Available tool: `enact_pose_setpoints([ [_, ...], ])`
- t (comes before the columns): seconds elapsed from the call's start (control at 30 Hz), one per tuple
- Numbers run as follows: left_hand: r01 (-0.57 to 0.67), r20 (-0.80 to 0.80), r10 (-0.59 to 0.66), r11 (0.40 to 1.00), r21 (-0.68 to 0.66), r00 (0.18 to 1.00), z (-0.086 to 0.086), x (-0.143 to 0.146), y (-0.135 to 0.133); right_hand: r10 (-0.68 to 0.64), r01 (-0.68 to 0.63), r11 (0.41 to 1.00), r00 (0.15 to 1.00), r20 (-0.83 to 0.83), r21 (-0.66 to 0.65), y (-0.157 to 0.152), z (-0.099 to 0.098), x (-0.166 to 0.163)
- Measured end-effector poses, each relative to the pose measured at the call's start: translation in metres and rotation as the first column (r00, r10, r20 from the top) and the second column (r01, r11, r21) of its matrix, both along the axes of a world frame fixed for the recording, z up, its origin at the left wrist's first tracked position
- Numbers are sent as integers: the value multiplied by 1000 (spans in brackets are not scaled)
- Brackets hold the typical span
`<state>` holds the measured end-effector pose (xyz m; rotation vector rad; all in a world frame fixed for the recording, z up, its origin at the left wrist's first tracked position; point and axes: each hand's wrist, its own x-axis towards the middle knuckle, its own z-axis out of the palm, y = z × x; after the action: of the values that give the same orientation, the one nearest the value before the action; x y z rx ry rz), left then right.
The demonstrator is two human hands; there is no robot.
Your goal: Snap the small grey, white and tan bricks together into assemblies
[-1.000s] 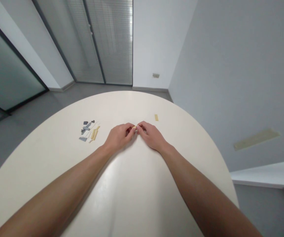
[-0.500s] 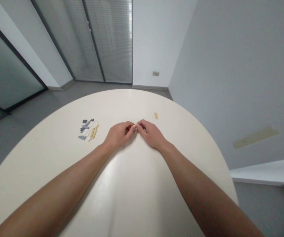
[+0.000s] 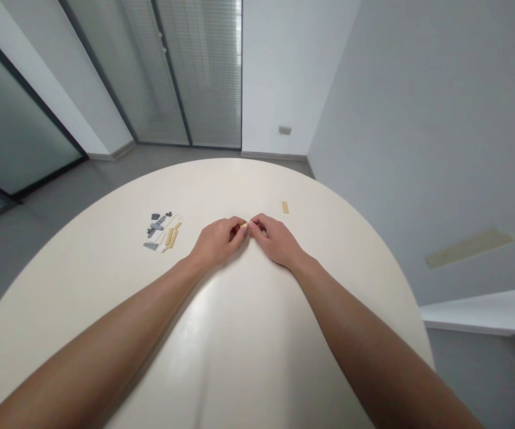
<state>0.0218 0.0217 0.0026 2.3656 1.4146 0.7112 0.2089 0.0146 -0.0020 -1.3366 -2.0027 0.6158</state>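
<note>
My left hand [image 3: 218, 241] and my right hand [image 3: 276, 239] meet fingertip to fingertip over the middle of the round cream table [image 3: 222, 357]. Both are closed in a pinch on a small tan piece [image 3: 244, 224], of which only a sliver shows between the fingers. To the left of my left hand lies a small heap of grey and tan flat pieces [image 3: 161, 230]. A single tan flat piece [image 3: 285, 207] lies alone just beyond my right hand.
The table's far edge curves close behind the hands. Past it are grey floor, glass doors with blinds [image 3: 195, 71] and a white wall. A white ledge [image 3: 485, 310] juts in at the right.
Hands stay pinched together on the tan piece. The whole scene has shifted slightly up in view, from a small head movement.
</note>
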Motion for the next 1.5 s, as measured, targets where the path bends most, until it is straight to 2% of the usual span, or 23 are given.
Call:
enact_pose_setpoints([
  [1.5,5,-25,-5,1000,12,1000,2,1,-1,-2,2,1000,1000,11,-4,0,0,0],
])
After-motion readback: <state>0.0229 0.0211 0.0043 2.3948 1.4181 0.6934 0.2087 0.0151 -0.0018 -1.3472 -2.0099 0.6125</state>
